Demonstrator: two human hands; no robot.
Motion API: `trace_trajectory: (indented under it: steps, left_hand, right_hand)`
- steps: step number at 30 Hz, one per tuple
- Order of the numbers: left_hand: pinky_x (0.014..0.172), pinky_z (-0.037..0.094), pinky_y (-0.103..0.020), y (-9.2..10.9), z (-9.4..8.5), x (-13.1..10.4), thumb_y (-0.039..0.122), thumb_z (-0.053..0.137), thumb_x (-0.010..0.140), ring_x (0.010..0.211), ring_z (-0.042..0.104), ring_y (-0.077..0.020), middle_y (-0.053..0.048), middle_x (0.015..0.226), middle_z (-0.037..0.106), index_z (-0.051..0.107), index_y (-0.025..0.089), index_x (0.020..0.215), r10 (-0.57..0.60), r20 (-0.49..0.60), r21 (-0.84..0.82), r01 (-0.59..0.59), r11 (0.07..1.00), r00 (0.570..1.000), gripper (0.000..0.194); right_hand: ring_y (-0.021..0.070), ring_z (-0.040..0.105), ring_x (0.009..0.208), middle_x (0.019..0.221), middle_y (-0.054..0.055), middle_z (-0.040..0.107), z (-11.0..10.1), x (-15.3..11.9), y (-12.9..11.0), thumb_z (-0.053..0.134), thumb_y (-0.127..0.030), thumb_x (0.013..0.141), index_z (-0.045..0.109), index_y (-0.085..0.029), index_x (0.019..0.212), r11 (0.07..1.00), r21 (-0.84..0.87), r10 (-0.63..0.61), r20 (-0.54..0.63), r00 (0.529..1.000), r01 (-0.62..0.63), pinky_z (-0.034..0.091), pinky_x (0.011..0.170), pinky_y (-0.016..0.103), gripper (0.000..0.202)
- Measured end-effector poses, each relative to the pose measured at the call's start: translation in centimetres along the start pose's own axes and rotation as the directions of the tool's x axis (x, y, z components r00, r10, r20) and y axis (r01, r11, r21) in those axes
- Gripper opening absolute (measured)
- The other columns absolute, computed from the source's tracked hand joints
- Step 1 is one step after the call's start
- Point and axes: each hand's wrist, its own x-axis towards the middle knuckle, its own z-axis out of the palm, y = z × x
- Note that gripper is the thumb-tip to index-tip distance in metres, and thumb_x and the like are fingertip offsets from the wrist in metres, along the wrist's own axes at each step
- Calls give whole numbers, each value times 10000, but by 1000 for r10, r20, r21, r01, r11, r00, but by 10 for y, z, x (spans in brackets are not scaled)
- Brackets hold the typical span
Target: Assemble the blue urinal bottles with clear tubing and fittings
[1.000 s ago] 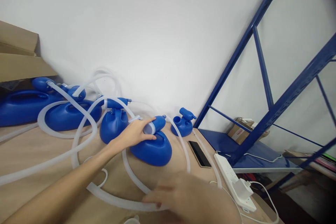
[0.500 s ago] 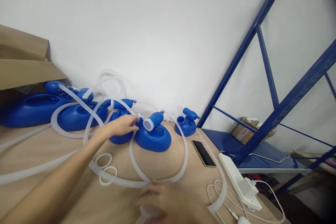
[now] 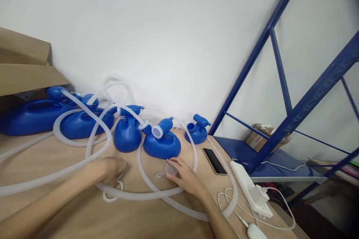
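Note:
My left hand (image 3: 108,170) is curled down over the table, its fingers closed at one of two thin white rings; the other white ring (image 3: 110,198) shows just below it. My right hand (image 3: 183,177) has its thumb and fingers round the rim of a translucent cap with a small tab (image 3: 171,170), low over the table. Just beyond it lies a blue handled plastic bottle (image 3: 162,149), with a blue white-rimmed funnel piece (image 3: 163,127) on top. A second blue bottle (image 3: 127,136) stands to its left. A long translucent hose (image 3: 140,195) loops past both hands.
More blue bottles (image 3: 84,124) with hoses stand at the left by a cardboard box (image 3: 25,76). A small blue bottle (image 3: 196,135) is near the wall. To the right are a phone (image 3: 215,161), a power strip (image 3: 244,179), white cables and a blue metal rack (image 3: 256,63).
My left hand has left the blue bottles and come down to the white rings. My right hand has moved forward from the near edge with the translucent cap.

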Motion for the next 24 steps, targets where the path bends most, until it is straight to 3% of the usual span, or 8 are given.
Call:
trace_trajectory:
  steps: [2,5,8,12,15,18,21,24]
  left_hand:
    - [564,509,-393,6,-5,-1,175,730,424,519,559,-247,19,472,480,518,211,487,-18,77,36,15,999,997,225]
    - [626,503,-416,13,-12,-9,215,686,503,627,588,-284,-1,559,513,487,216,520,15,77,65,-20,998,997,199]
    - [675,486,-404,17,-19,-17,246,642,614,707,606,-296,-24,653,563,478,218,589,57,13,80,-58,995,998,168]
    - [765,479,-407,19,-27,-19,202,583,695,818,624,-300,-67,813,642,525,212,683,54,-65,90,-48,995,996,60]
    - [725,482,-375,15,-30,-17,200,625,649,750,611,-268,-27,756,643,560,219,670,42,-2,61,-42,997,999,72]
    - [671,479,-358,10,-29,-16,186,648,588,691,591,-249,-7,721,641,581,228,670,11,48,48,-13,999,999,114]
    - [651,483,-378,8,-26,-15,175,642,567,672,596,-264,-30,706,627,545,220,637,-20,43,67,17,998,999,128]
    - [666,498,-394,8,-24,-14,169,635,558,702,622,-286,-51,729,636,493,214,599,-4,43,75,1,997,999,154]
  right_hand:
    - [259,594,1323,1387,87,663,-6,1,11,581,-497,999,671,-257,1368,997,34,72,-144,987,-67,451,1159,412,450]
    - [266,628,1261,1332,120,680,-23,13,40,481,-449,1026,640,-214,1383,968,53,249,-352,902,-246,480,1111,419,455]
    - [324,587,1315,1418,196,592,-45,35,81,532,-394,964,500,-134,1509,912,54,388,-433,813,-407,464,1110,461,604]
    - [379,549,1354,1468,242,538,-70,72,130,596,-388,896,511,-86,1491,833,37,504,-462,729,-552,430,1122,475,673]
    - [372,535,1363,1491,232,524,-76,96,151,579,-436,909,551,-105,1458,803,6,526,-474,706,-595,406,1134,450,641]
    - [401,441,1431,1544,211,480,-73,108,161,553,-490,929,514,-163,1500,780,-44,527,-492,693,-624,363,1151,511,660]
    - [387,375,1477,1564,173,474,-70,110,163,587,-479,924,466,-197,1540,780,-127,492,-480,727,-612,332,1167,515,688]
    - [393,441,1415,1515,173,516,-68,102,158,584,-451,948,486,-221,1533,763,-218,460,-480,747,-609,318,1157,534,637]
